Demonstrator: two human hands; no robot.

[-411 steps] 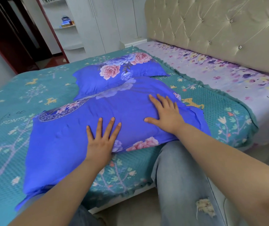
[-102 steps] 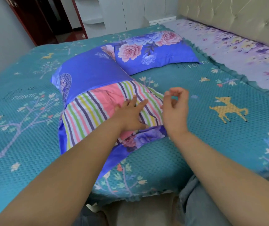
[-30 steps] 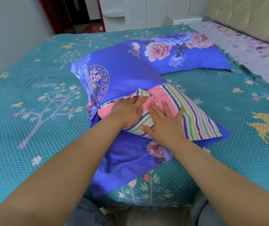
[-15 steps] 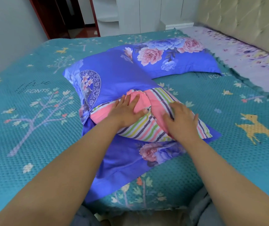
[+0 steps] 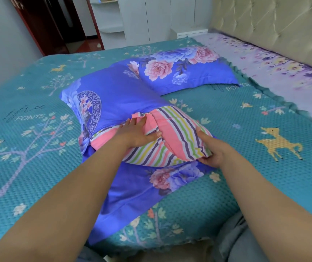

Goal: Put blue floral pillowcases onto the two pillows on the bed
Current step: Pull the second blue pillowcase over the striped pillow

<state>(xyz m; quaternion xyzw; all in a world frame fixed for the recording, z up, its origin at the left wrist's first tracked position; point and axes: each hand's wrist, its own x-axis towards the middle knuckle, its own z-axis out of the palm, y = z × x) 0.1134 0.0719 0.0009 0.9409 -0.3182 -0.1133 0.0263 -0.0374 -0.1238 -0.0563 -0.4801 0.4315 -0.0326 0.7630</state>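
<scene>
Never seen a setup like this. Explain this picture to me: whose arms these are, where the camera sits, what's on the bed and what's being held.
There is no machine here. A person wears one camera on the head, looking forward and down, so the two arms are their own. On the teal bedspread lies a striped pillow, its far end inside a blue floral pillowcase and its near end still bare. The left hand rests on top of the pillow, fingers gathering its fabric. The right hand grips the pillow's near corner. Behind lies a second pillow, already fully covered in the same blue floral fabric. A padded headboard stands at the right.
</scene>
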